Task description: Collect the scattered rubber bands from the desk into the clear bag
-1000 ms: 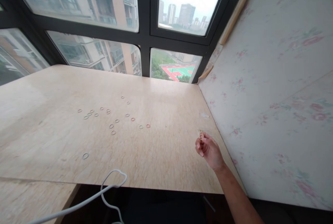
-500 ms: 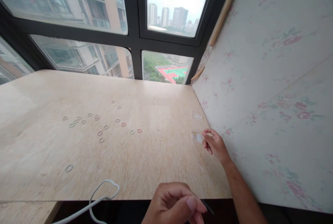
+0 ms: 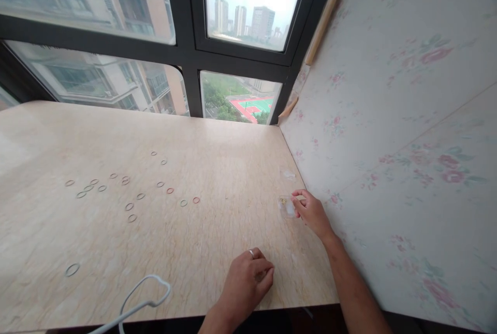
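Note:
My right hand point(image 3: 313, 216) is at the right side of the sill, thumb and forefinger pinched together at the edge of a small clear plastic box point(image 3: 288, 211). Small gold-coloured bits lie in the box; whatever is between those fingertips is too small to make out. A clear piece like a lid point(image 3: 288, 173) lies just behind the box. Near the front edge, my left hand point(image 3: 248, 279), with a ring on one finger, is closed with its fingers curled in. What it holds, if anything, is hidden.
Several thin coloured rings point(image 3: 129, 206) lie scattered over the left half of the marble-patterned sill point(image 3: 217, 158). A white cable point(image 3: 149, 303) loops over the front edge. Flowered wallpaper point(image 3: 388, 116) bounds the right side, and a dark-framed window point(image 3: 186, 59) the back.
My left hand has moved forward and left, from in front of the edge to over the sill. My right hand stays by the clear box. The view has shifted slightly right.

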